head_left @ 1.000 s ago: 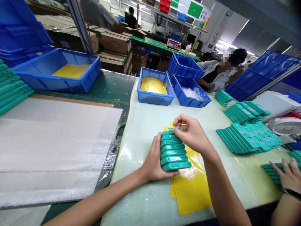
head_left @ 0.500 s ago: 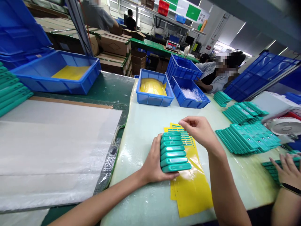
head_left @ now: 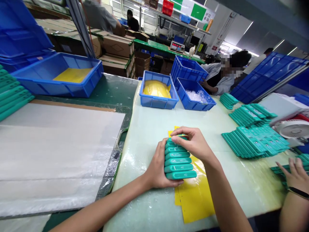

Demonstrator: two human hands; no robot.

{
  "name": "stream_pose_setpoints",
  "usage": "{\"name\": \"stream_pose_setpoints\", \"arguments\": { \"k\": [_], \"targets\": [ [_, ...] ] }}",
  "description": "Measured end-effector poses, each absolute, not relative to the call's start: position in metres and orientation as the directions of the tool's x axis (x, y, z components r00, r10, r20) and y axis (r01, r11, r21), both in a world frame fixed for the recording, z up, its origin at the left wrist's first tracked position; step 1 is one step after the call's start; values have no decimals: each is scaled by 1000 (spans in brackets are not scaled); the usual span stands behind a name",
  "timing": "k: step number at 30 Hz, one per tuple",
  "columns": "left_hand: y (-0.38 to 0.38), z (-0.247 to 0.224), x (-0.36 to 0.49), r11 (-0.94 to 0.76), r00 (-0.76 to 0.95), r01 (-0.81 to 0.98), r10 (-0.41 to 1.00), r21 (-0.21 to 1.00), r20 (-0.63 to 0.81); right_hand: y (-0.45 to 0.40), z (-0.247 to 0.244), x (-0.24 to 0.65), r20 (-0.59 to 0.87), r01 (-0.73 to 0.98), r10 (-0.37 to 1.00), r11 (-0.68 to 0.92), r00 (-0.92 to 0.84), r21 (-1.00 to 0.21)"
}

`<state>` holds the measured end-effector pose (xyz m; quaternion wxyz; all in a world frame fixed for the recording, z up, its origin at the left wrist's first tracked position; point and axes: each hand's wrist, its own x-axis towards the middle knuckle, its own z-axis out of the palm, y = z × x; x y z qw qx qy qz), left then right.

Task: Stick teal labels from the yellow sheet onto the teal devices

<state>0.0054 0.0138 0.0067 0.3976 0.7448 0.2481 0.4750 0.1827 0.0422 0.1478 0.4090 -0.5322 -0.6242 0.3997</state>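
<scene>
My left hand (head_left: 156, 167) is wrapped round the left side of a stack of several green plastic pieces (head_left: 180, 161), thumb at the bottom. My right hand (head_left: 193, 141) is over the top end of that stack, its thumb and fingers pinched at the uppermost piece; what lies between the fingertips is mostly hidden. Beneath the hands, yellow sheets (head_left: 196, 199) lie on the pale table mat, partly covered by the stack and my right arm.
Blue bins (head_left: 159, 102) stand at the back, with yellow and clear items inside. Green stacks (head_left: 256, 140) sit at the right, near another person's hand (head_left: 295, 175) and a white fan (head_left: 294, 129). A white board (head_left: 60, 154) lies left, below a larger blue bin (head_left: 77, 87).
My right hand has moved left from above the yellow sheets onto the top of the green stack. My left hand keeps its hold almost unmoved.
</scene>
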Motion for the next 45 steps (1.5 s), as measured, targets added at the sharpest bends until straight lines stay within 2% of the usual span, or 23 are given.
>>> {"name": "stream_pose_setpoints", "arguments": {
  "k": [3, 7, 8, 10, 14, 18, 20, 24, 25, 28, 31, 35, 39, 42, 45],
  "targets": [
    [14, 8, 5, -541, 415, -13, 762, 841, 497, 40, 148, 185, 224, 389, 972, 236, -76, -890],
    [13, 9, 4, -585, 403, -39, 732, 810, 549, 39, 156, 204, 444, 439, 853, 299, 275, -847],
    [13, 9, 4, -595, 399, -48, 725, 803, 561, 37, 160, 207, 484, 454, 817, 320, 312, -832],
    [13, 8, 4, -596, 395, -52, 725, 801, 564, 30, 167, 207, 528, 479, 818, 378, 229, -792],
    [14, 4, 5, -562, 415, -17, 748, 827, 517, 21, 168, 191, 376, 452, 919, 388, -119, -803],
    [15, 1, 4, -565, 436, -9, 740, 825, 512, 28, 159, 193, 292, 505, 917, 394, -271, -768],
    [15, 1, 3, -583, 426, -17, 731, 812, 533, 32, 160, 206, 349, 534, 905, 426, -245, -730],
    [14, 4, 4, -592, 432, 0, 727, 806, 534, 25, 171, 220, 521, 577, 853, 403, 46, -711],
    [14, 4, 4, -589, 436, 4, 728, 808, 529, 21, 174, 217, 514, 552, 857, 413, 34, -725],
    [15, 2, 4, -589, 435, 16, 732, 808, 525, 11, 173, 199, 407, 456, 893, 448, -191, -769],
    [15, 2, 3, -604, 429, 20, 725, 796, 539, 11, 164, 192, 329, 480, 889, 450, -317, -754],
    [15, 4, 4, -617, 403, -17, 715, 786, 571, 18, 164, 214, 375, 591, 899, 432, -226, -681],
    [15, 2, 6, -609, 408, -14, 721, 793, 560, 11, 178, 216, 473, 573, 880, 413, -48, -708],
    [16, -1, 6, -601, 416, 0, 727, 799, 546, 2, 180, 191, 432, 471, 885, 461, -176, -753],
    [16, -2, 4, -619, 433, 24, 714, 785, 550, -1, 174, 175, 362, 485, 869, 490, -337, -725]
  ]
}}
